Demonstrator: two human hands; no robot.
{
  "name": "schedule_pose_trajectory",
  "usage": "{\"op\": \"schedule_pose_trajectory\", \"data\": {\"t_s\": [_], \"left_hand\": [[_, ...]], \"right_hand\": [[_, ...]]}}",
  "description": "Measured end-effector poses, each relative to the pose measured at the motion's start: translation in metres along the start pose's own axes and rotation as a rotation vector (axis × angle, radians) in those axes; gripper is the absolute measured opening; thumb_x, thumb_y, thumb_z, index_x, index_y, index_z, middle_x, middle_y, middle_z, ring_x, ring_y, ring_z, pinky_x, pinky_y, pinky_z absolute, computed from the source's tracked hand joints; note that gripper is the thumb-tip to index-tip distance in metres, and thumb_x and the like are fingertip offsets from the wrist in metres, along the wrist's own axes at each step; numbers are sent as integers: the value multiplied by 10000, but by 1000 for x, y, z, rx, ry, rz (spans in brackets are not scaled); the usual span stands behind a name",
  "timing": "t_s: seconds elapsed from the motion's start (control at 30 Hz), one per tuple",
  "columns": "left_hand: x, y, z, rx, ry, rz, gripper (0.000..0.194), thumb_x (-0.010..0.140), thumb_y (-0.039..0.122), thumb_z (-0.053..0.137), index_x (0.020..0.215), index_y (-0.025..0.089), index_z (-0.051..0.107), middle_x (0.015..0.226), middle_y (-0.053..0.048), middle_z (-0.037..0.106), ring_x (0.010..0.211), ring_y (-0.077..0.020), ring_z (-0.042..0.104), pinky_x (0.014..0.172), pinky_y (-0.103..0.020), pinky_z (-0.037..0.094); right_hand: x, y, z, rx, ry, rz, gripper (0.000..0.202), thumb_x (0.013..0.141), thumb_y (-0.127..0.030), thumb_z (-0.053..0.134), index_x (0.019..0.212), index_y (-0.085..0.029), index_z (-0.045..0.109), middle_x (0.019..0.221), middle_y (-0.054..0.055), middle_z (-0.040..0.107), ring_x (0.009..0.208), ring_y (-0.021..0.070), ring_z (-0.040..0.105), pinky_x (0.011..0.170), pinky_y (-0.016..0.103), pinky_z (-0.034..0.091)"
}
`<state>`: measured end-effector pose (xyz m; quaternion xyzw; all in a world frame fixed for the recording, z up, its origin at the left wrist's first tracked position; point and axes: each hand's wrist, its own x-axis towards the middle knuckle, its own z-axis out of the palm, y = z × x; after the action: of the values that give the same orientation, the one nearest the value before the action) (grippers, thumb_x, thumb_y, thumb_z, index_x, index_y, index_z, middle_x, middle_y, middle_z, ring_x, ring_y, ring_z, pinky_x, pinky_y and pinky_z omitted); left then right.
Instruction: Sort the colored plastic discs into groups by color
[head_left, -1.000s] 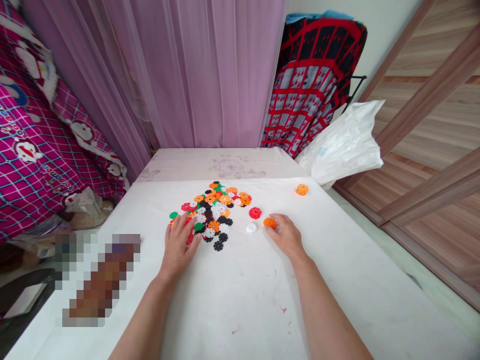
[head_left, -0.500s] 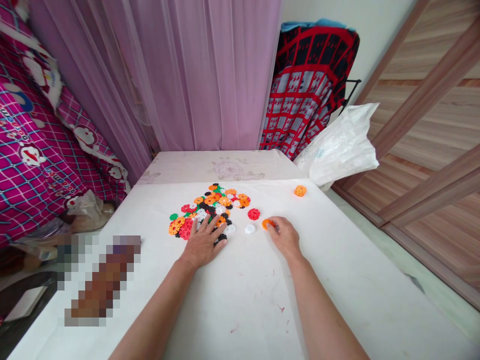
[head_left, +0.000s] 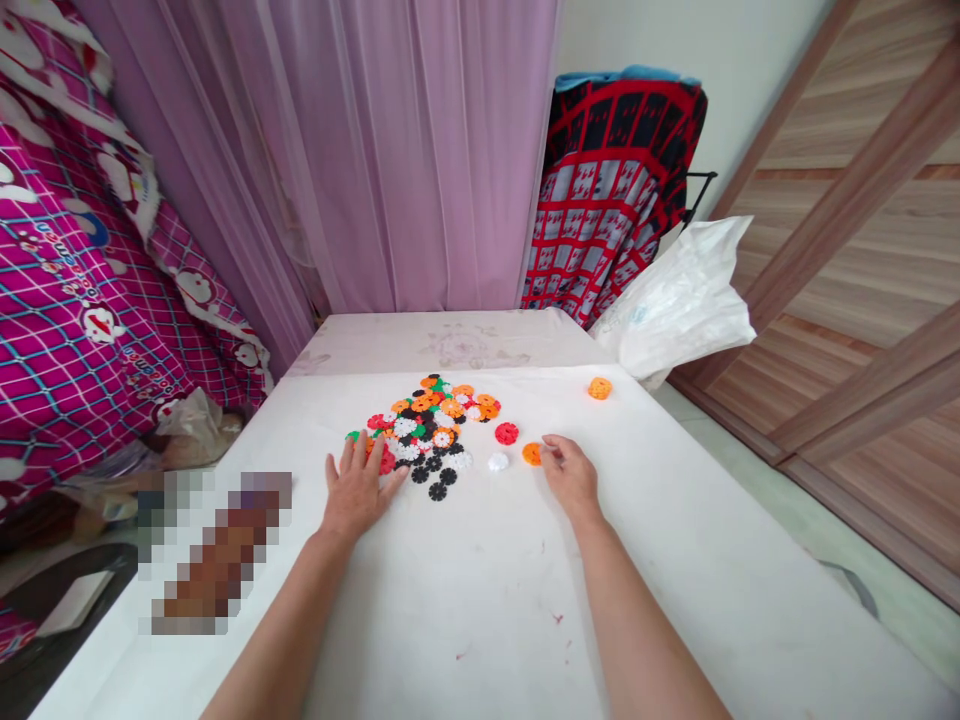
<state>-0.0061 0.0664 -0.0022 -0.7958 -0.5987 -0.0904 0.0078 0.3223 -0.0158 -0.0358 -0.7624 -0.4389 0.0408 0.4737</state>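
Observation:
On the white table lies a pile of flower-shaped plastic discs (head_left: 442,410) in orange, black, white, red and green. My left hand (head_left: 356,495) rests with fingers spread on the pile's near left edge, over some red and green discs. Several black discs (head_left: 438,491) show just right of its thumb. My right hand (head_left: 574,478) is beside an orange disc stack (head_left: 532,454), its fingertips at the stack's right edge and slightly apart. Between the pile and that stack are a red disc stack (head_left: 507,433) and a white disc stack (head_left: 499,461).
Another orange disc stack (head_left: 599,387) sits at the far right of the table (head_left: 480,590). A white plastic bag (head_left: 682,300) stands beyond the right edge. A blurred-out object (head_left: 217,560) lies at the left. Purple curtains (head_left: 442,150) hang behind.
My left hand has slid left across the pile, uncovering black discs. My right hand's fingers have come off the orange stack to its right edge. The view has shifted slightly.

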Motion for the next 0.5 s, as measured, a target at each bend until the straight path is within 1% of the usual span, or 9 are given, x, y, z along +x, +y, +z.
{"op": "schedule_pose_trajectory", "data": {"t_s": [0.07, 0.1, 0.17, 0.23, 0.3, 0.37, 0.43, 0.5], "left_hand": [[-8, -8, -1, -5, -71, -8, 849, 854, 687, 404, 1530, 192, 270, 1613, -174, 195, 1479, -379, 182, 1138, -630, 178], [-11, -8, -2, -5, -100, 12, 908, 819, 717, 438, 1538, 198, 242, 1621, -174, 161, 1485, -386, 149, 1137, -631, 176], [-15, 0, -3, 0, -158, 65, 1026, 738, 772, 501, 1546, 214, 204, 1631, -171, 96, 1491, -404, 77, 1135, -643, 148], [-14, 13, -3, 0, -210, 92, 1094, 691, 810, 515, 1549, 220, 179, 1632, -177, 63, 1492, -410, 40, 1131, -658, 120], [-9, 28, -3, 3, -213, 76, 1080, 709, 813, 486, 1551, 215, 170, 1629, -190, 71, 1494, -404, 36, 1123, -673, 108], [-1, 40, -2, 1, -202, 55, 997, 759, 788, 445, 1545, 222, 206, 1630, -180, 87, 1498, -388, 41, 1122, -674, 118], [9, 47, 1, -14, -139, 32, 866, 830, 727, 396, 1532, 239, 260, 1632, -162, 116, 1498, -376, 85, 1117, -674, 150], [17, 48, 4, -53, -56, 28, 780, 869, 664, 392, 1514, 231, 315, 1626, -164, 153, 1490, -373, 141, 1114, -669, 183]], "right_hand": [[0, 1, 1, 3, 1, 7, 381, 756, -440, 486, 951, -199, 708, 935, 79, 719, 687, 179, 603, 722, 328, 507], [0, 1, 2, 3, 0, 9, 378, 756, -436, 486, 952, -201, 709, 947, 78, 719, 696, 179, 606, 723, 327, 507], [0, 1, 2, 3, -6, 13, 372, 761, -430, 484, 953, -204, 708, 966, 78, 718, 719, 181, 614, 731, 325, 509], [0, 0, 2, 3, -18, 14, 363, 766, -426, 483, 948, -207, 707, 973, 75, 719, 733, 182, 621, 743, 327, 510], [-1, -1, 2, 1, -29, 11, 346, 766, -414, 484, 934, -210, 706, 957, 69, 721, 733, 182, 623, 755, 329, 511], [-1, -2, 2, -3, -23, -1, 326, 764, -393, 478, 916, -215, 706, 934, 63, 724, 731, 182, 624, 763, 328, 511], [-1, -2, 3, 1, -7, -19, 309, 763, -377, 471, 893, -222, 704, 918, 57, 727, 732, 182, 625, 765, 327, 511], [-1, -2, 3, 13, 5, -36, 304, 763, -376, 463, 874, -224, 701, 912, 56, 731, 728, 184, 626, 763, 331, 513]]}}
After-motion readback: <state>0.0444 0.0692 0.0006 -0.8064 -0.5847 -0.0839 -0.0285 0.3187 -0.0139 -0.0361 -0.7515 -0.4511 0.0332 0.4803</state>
